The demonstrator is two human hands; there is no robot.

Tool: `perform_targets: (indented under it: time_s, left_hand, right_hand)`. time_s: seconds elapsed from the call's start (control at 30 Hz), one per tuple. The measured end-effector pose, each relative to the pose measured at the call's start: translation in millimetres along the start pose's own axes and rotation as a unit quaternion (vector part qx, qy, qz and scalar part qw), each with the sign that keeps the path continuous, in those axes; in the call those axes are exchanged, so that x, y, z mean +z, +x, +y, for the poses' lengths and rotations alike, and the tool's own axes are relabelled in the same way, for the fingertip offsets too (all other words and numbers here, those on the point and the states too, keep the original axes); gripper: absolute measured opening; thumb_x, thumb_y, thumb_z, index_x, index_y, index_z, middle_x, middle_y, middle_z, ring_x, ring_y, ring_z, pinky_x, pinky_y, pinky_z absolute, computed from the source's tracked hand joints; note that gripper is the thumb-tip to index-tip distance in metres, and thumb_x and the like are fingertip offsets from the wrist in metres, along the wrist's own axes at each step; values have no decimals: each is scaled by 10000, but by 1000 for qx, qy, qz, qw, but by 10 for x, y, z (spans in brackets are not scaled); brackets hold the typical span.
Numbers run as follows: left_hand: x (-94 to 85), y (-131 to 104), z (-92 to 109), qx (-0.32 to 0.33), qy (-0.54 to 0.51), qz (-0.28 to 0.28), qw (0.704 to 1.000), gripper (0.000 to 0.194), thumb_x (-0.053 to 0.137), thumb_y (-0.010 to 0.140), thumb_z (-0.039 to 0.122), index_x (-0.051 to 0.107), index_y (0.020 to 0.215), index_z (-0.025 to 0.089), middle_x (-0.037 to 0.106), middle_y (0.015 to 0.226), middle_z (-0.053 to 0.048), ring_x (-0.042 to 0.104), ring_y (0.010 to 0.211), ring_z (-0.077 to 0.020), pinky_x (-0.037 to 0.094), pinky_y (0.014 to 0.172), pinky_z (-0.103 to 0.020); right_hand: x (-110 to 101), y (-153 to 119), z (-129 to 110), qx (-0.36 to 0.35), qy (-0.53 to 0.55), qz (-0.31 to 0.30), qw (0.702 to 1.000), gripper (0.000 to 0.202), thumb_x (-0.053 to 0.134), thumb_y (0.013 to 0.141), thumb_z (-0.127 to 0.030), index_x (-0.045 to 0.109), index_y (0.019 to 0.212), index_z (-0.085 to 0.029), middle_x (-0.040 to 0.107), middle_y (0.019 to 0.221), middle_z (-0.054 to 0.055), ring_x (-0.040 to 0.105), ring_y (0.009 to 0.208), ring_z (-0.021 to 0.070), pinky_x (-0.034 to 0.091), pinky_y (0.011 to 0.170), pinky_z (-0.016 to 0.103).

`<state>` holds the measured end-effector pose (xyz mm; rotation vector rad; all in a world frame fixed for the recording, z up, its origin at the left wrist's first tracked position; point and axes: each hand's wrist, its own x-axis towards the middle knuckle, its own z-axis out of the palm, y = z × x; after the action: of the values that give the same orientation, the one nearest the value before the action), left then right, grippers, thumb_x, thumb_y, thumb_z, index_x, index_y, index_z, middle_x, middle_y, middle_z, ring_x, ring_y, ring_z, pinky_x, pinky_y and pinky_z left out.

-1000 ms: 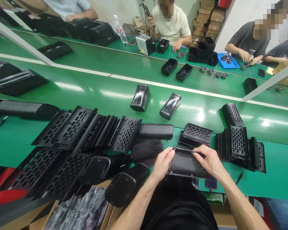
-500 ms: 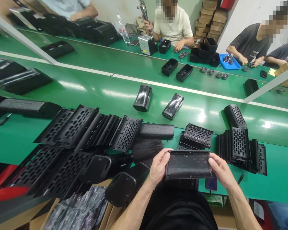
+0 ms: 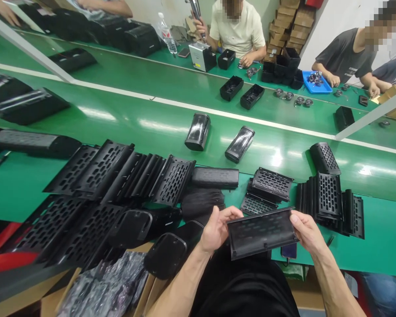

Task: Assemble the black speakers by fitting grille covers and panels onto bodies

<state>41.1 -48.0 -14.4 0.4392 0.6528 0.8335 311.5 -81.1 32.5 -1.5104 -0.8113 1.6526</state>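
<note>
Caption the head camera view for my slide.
Right hand holding a black panel, left hand at its other end, perforated panels nearby.

I have one perforated panel (image 3: 263, 232) between my two hands, the left (image 3: 214, 231) and the right (image 3: 306, 231). Ahead of them on the green surface I count two glossy black speakers (image 3: 198, 132) and, farther off, two open speaker housings (image 3: 231, 88). Beyond my right hand are four round speaker drivers (image 3: 289, 96) in a loose row, with one more driver (image 3: 385, 123) farther right, and one blue tray (image 3: 317, 82). Far ahead of my left hand stands one water bottle (image 3: 166, 34). The perforated panels (image 3: 100, 169) piled left of my hands overlap too much to count.
</note>
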Motion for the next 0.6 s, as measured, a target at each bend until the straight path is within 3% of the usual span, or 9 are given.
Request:
perform_targets:
  time_s: [0.13, 0.2, 0.3, 0.4, 0.47, 0.53, 0.6]
  left_hand:
    - [-68, 196, -45, -145, -56, -99, 983, 799, 499, 838, 866, 729, 857, 102, 723, 769, -97, 616, 633, -168, 431, 617, -258]
    - [-82, 263, -119, -196, -66, -133, 969, 762, 517, 876, 814, 752, 972, 96, 767, 885, -117, 674, 727, -190, 470, 696, -270]
    - [-87, 282, -233, -209, -70, -154, 963, 669, 576, 927, 689, 731, 1229, 112, 786, 1126, -142, 724, 1011, -259, 481, 936, -321]
    - [-127, 264, -296, -196, -98, -122, 968, 704, 594, 931, 653, 701, 1302, 65, 778, 1185, -181, 723, 1107, -331, 463, 1039, -380]
    - [-172, 252, -279, -167, -134, -93, 972, 776, 625, 900, 675, 674, 1337, 36, 777, 1185, -199, 718, 1131, -366, 456, 1079, -429]
    - [-212, 232, -216, -141, -171, -82, 972, 839, 655, 863, 703, 649, 1370, 35, 773, 1193, -201, 708, 1157, -392, 448, 1105, -482]
    - [-239, 200, -134, -114, -203, -75, 970, 863, 655, 849, 723, 637, 1395, 55, 770, 1207, -190, 697, 1180, -400, 443, 1116, -511]
  right_hand:
    - [-8, 116, -53, 14, 6, -76, 997, 485, 790, 772, -675, 791, 880, -203, 743, 704, 68, 703, 677, 253, 572, 654, 355]
    - [10, 200, -66, 24, -11, -120, 992, 479, 771, 812, -656, 788, 872, -181, 740, 698, 51, 679, 633, 213, 550, 657, 325]
    - [54, 378, -120, 40, -74, -176, 981, 519, 718, 862, -669, 767, 825, -153, 731, 699, 33, 638, 598, 170, 506, 630, 288]
    - [105, 712, -288, 49, -146, -230, 961, 523, 710, 878, -656, 746, 794, -141, 718, 710, 25, 618, 590, 147, 469, 575, 253]
    - [160, 1078, -480, 55, -174, -197, 963, 456, 807, 817, -591, 748, 805, -139, 712, 703, 16, 605, 548, 136, 445, 508, 234]
    - [252, 1557, -698, 49, -169, -92, 980, 364, 881, 776, -477, 748, 842, -145, 704, 705, 3, 589, 520, 119, 436, 468, 219]
    - [379, 2088, -878, 32, -144, 10, 989, 264, 828, 863, -395, 731, 927, -158, 703, 775, -2, 598, 565, 102, 470, 507, 202]
